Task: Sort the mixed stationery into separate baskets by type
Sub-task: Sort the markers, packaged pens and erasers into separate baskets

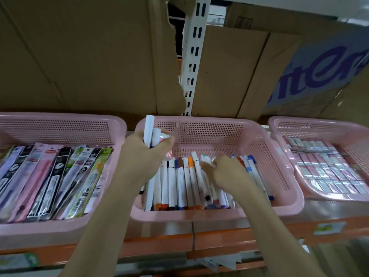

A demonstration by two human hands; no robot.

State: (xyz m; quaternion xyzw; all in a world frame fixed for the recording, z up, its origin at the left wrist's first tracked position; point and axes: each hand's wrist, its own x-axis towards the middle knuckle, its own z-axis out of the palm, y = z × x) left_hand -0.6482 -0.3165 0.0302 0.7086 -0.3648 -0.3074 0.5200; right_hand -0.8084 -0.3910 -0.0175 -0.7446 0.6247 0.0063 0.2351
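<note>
Head view showed three pink baskets in a row on an orange shelf, w/ cardboard boxes (75, 56) behind. Left hand (148, 148) was raised over the far-left corner of the middle basket (219, 126), its fingers clenched round a small bunch of white pens (148, 130) standing upright out of the fist. Right hand (225, 170) was down inside the same basket on top of the loose markers (179, 182); fingers looked bent into the pile, but blur meant I couldn't tell if they'd actually pinched one. Those markers, white barrels w/ coloured caps, lay roughly side by side, approx filling the near half of the basket; far half was bare mesh. Left basket (60, 124) held long packaged pens in flat sleeves (50, 180), tidy and all one type. Right basket (319, 124) held small wrapped pink-and-white packs (327, 172), stacked in rows, also one type. Judged from that, sorting seemed well along: both outer baskets looked done, and what remained was prob. the middle one, pulling the white pens out from among the markers and getting the held bunch into wherever it belongs
</note>
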